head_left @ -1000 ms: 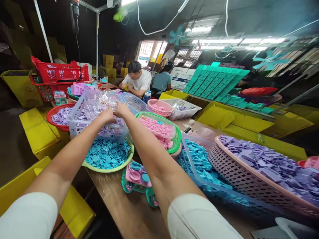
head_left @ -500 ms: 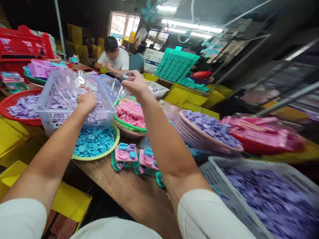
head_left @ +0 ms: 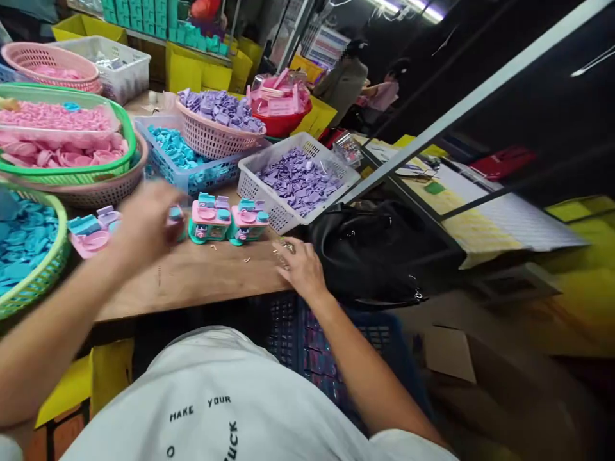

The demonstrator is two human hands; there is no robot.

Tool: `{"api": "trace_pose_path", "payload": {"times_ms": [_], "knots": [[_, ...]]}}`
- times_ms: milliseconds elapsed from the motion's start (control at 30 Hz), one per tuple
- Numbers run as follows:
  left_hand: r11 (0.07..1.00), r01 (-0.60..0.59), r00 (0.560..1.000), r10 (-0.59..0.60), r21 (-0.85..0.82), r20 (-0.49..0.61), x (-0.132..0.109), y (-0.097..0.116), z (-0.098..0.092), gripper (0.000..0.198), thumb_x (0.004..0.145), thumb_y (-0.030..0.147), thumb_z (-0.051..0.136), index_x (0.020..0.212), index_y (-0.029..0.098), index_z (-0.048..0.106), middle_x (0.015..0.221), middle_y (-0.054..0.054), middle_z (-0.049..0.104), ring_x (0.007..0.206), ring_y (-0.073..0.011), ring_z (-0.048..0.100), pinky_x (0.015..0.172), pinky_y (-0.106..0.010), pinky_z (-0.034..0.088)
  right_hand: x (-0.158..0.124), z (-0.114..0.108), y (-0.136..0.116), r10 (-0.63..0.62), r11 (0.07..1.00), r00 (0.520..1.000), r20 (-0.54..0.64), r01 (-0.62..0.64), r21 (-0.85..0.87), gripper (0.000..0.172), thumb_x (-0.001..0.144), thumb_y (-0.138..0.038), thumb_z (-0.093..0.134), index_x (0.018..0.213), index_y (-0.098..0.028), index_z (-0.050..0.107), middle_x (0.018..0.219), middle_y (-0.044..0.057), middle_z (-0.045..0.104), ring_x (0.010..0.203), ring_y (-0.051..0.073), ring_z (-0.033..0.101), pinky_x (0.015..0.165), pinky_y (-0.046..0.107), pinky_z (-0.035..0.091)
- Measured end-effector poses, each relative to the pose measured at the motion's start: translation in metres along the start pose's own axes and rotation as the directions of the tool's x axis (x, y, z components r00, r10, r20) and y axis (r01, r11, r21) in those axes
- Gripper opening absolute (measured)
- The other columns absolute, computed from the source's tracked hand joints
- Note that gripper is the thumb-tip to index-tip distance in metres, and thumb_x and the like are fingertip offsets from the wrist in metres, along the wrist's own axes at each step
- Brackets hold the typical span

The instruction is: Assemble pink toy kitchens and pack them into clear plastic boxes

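My left hand point(head_left: 151, 221) is smeared by motion above the toy kitchen sets on the wooden table point(head_left: 216, 275); whether it holds anything does not show. One pink-topped toy set point(head_left: 93, 234) lies to its left, and another is partly hidden behind its fingers. Further right stand two small pink, teal and blue toy sets point(head_left: 210, 219), side by side. Over the table's right end, my right hand point(head_left: 303, 266) has its fingers curled on a small clear plastic piece point(head_left: 283, 250), which is hard to make out.
Around the table's back stand a green basket of blue parts point(head_left: 55, 275), a green basket of pink parts point(head_left: 127, 150), a pink basket of purple parts point(head_left: 216, 141) and a white basket of purple parts point(head_left: 283, 221). A black bag point(head_left: 375, 250) sits at the right edge.
The view has swung right. My left hand has left the basket of clear plastic pieces for the toy sets. My right hand has come down to the table's right end.
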State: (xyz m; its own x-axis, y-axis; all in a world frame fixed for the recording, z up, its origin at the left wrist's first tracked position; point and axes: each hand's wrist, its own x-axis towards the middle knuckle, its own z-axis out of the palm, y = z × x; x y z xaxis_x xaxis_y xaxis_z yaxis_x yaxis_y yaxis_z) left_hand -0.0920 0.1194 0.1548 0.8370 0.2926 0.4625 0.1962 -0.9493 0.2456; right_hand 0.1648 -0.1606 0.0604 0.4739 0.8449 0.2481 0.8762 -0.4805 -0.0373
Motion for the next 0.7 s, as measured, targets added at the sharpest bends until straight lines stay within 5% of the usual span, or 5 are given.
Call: {"api": "trace_pose_path", "payload": {"times_ms": [133,267,400,567,700], "knots": [[0.932,-0.354,0.885,0.360,-0.076,0.294,0.009,0.080,0.119,0.038,0.098,0.028,0.049,0.133,0.014,0.059,0.141,-0.017,0.054,0.126,-0.0325,0.049,0.099,-0.046,0.044,-0.002,0.024,-0.001,-0.122,0.992,0.992,-0.017,0.122,0.021,0.060,0.086,-0.033,0.074,0.143,-0.030,0.056,0.145,0.012,0.051,0.127,0.034,0.049,0.106,0.053,0.045],[0.979,-0.193,0.900,0.202,-0.063,0.386,0.020,0.099,0.190,0.036,0.102,0.036,0.044,0.121,0.016,0.067,0.129,-0.017,0.058,0.118,-0.0320,0.049,0.091,-0.044,0.042,0.000,0.040,0.017,-0.106,0.982,0.993,-0.044,0.112,0.149,0.066,0.088,-0.046,0.070,0.147,-0.023,0.051,0.140,0.013,0.054,0.125,0.032,0.050,0.109,0.050,0.044],[0.994,-0.113,0.896,0.095,0.014,0.433,0.023,0.090,0.199,0.028,0.100,0.023,0.044,0.097,0.013,0.071,0.104,-0.016,0.062,0.106,-0.0296,0.052,0.087,-0.043,0.042,0.003,0.053,0.036,-0.102,0.965,0.995,-0.010,0.101,0.241,0.069,0.087,-0.044,0.071,0.149,-0.023,0.049,0.127,0.012,0.061,0.115,0.031,0.055,0.105,0.049,0.046],[0.991,0.038,0.951,-0.075,0.130,0.299,0.000,0.054,0.180,0.020,0.095,0.012,0.045,0.095,0.012,0.066,0.107,-0.016,0.062,0.098,-0.0278,0.053,0.087,-0.042,0.047,0.014,0.055,0.038,-0.081,0.942,0.996,-0.027,0.086,0.324,0.067,0.087,-0.041,0.069,0.148,-0.024,0.049,0.125,0.012,0.060,0.116,0.032,0.055,0.106,0.050,0.046],[0.992,0.014,0.969,-0.045,0.125,0.243,-0.028,0.024,0.161,0.021,0.095,0.010,0.043,0.095,0.013,0.064,0.101,-0.014,0.063,0.094,-0.0262,0.054,0.085,-0.039,0.050,0.019,0.049,0.036,-0.058,0.937,0.997,0.052,0.036,0.347,0.070,0.088,-0.040,0.067,0.152,-0.024,0.043,0.135,0.013,0.056,0.126,0.033,0.052,0.111,0.052,0.043]]}}
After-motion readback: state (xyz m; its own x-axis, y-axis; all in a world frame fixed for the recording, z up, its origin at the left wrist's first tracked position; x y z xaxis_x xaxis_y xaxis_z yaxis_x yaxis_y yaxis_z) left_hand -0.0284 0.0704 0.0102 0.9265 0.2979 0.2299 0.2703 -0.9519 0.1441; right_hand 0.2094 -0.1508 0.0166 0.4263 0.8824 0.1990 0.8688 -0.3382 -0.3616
